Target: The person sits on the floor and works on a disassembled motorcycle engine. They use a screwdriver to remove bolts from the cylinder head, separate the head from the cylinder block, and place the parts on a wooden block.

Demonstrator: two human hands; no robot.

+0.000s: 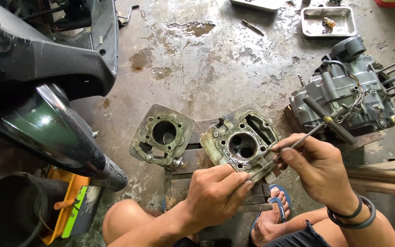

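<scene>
A grimy grey metal cylinder head (243, 139) rests tilted on dark wooden blocks (193, 160), its round bore facing up; a thin metal rod (293, 142) lies slanted across its lower right edge.

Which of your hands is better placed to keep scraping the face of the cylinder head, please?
The right hand, probably: it grips the thin metal tool, whose tip the left hand merely steadies at the cylinder head.

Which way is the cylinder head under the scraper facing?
Mating face up: the cylinder head shows its combustion chamber, valves and bolt holes to the camera.
</scene>
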